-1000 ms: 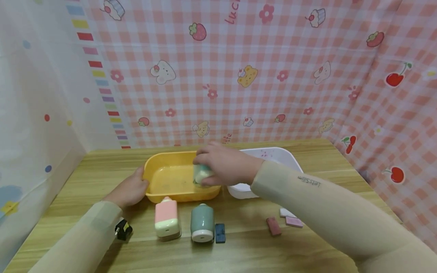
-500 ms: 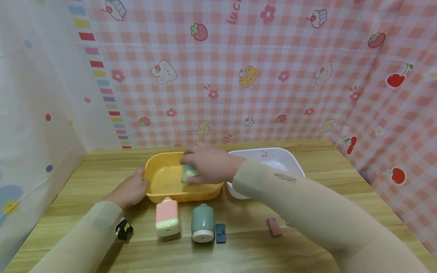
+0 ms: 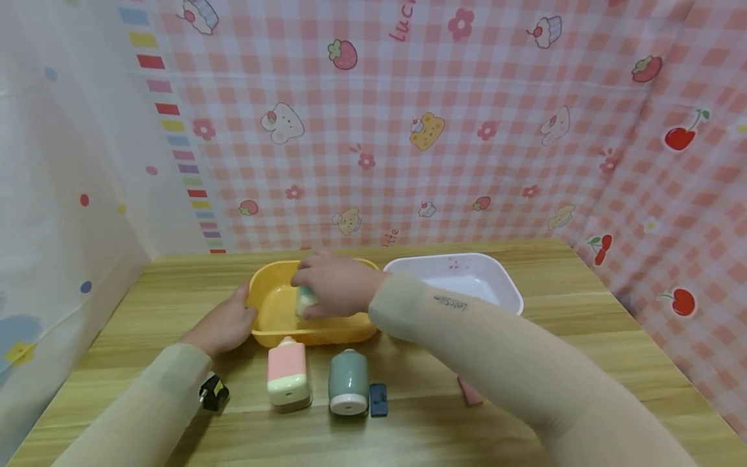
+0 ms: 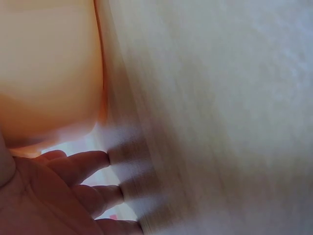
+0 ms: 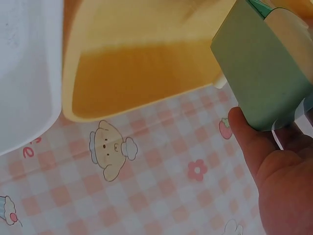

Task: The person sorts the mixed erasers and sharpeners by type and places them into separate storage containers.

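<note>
My right hand [image 3: 341, 285] grips a small green-and-cream block-shaped thing [image 5: 261, 66] over the inside of the yellow tray [image 3: 315, 338]. Its kind is not clear, and the hand partly covers it in the head view. In the right wrist view it is tilted, with a finger along its lower edge. At the tray's left end, my left hand [image 3: 229, 321] rests against the outer wall. The left wrist view shows its fingers [image 4: 80, 164] fairly straight, tips down by the wooden tabletop; the thumb is hidden. In front stand a pink-and-cream bottle-shaped thing [image 3: 288, 376] and a teal-and-white one [image 3: 348, 383].
A white tray [image 3: 496, 279] stands right of the yellow one, partly behind my right sleeve. On the wooden table [image 3: 420, 428] lie a dark blue block [image 3: 379, 399], a pink block [image 3: 470, 392] and a small black item [image 3: 214, 393]. A checked cloth [image 3: 373, 130] hangs behind.
My right hand has moved left within the yellow tray, carrying the green-and-cream thing. More of the white tray shows now, and my sleeve covers the white and lilac blocks. My left hand stays put.
</note>
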A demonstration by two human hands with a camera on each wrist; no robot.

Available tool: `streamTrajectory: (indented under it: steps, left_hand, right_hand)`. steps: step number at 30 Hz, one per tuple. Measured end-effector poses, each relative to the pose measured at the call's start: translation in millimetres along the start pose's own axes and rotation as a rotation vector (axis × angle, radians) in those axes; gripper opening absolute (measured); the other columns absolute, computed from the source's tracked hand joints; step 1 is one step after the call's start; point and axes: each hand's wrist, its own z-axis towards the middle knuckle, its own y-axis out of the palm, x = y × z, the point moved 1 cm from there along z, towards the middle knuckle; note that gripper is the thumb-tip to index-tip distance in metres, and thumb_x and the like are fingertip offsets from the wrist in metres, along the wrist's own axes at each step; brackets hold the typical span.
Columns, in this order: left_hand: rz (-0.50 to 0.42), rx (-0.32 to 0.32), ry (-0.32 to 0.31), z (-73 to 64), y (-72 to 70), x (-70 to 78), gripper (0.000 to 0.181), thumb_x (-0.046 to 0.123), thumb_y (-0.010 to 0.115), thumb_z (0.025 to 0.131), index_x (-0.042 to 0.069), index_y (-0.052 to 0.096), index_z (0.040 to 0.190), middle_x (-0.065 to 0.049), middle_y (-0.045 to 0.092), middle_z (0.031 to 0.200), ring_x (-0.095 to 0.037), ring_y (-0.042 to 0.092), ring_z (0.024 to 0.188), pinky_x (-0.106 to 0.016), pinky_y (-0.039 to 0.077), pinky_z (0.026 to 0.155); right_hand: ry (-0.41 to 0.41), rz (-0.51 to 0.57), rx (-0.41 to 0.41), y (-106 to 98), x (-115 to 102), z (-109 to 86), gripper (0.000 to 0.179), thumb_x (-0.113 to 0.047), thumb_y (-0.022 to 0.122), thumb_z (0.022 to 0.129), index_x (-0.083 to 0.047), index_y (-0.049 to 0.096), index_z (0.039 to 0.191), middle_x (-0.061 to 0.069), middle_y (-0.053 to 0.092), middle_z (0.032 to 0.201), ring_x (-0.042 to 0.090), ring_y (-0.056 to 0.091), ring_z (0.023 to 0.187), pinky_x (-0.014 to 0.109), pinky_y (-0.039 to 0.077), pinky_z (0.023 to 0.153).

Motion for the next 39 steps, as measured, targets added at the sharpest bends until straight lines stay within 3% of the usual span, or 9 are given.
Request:
streamTrajectory:
  steps: [14,17,28,36,39]
  left_hand:
    - [-0.012,0.008,0.008,1.0,-0.4,-0.5,0.06,0.018,0.031,0.109,-0.004,0.017,0.163,-0.033,0.046,0.156,-0.041,0.052,0.133,-0.069,0.036,0.119]
    - [-0.012,0.013,0.007,0.8,-0.6,-0.7,0.06,0.018,0.031,0.108,-0.005,0.018,0.162,-0.033,0.047,0.155,-0.04,0.053,0.131,-0.069,0.037,0.117]
    - [-0.001,0.022,0.013,-1.5,-2.2,2.9,0.059,0.017,0.032,0.109,-0.004,0.02,0.162,-0.031,0.051,0.15,-0.037,0.056,0.123,-0.064,0.044,0.111]
    - [-0.004,0.014,0.008,-3.1,-2.6,1.9,0.058,0.017,0.031,0.11,-0.004,0.019,0.162,-0.03,0.053,0.147,-0.036,0.057,0.117,-0.061,0.047,0.105]
    - [-0.012,0.011,0.007,-3.9,-2.5,1.7,0.058,0.017,0.031,0.11,-0.003,0.018,0.163,-0.031,0.052,0.149,-0.036,0.057,0.119,-0.062,0.047,0.106]
  right_hand:
    - [-0.005,-0.032,-0.063,13,-4,26.8,0.06,-0.048,0.07,0.099,-0.016,0.059,0.149,0.004,0.057,0.151,0.022,0.049,0.143,0.034,0.044,0.121]
    - [-0.02,-0.052,-0.083,15,-7,32.6,0.06,-0.047,0.07,0.1,-0.015,0.058,0.149,0.003,0.058,0.152,0.021,0.049,0.145,0.037,0.037,0.126]
    - [-0.044,-0.084,-0.134,24,-12,45.4,0.059,-0.046,0.068,0.102,-0.015,0.057,0.15,0.003,0.058,0.15,0.019,0.052,0.142,0.039,0.027,0.132]
    - [-0.051,-0.094,-0.143,28,-14,50.1,0.061,-0.048,0.066,0.103,-0.016,0.054,0.153,0.002,0.056,0.155,0.02,0.047,0.146,0.034,0.034,0.126]
    - [-0.06,-0.095,-0.146,30,-14,51.3,0.064,-0.048,0.064,0.103,-0.015,0.051,0.156,0.001,0.054,0.157,0.019,0.045,0.148,0.034,0.032,0.127]
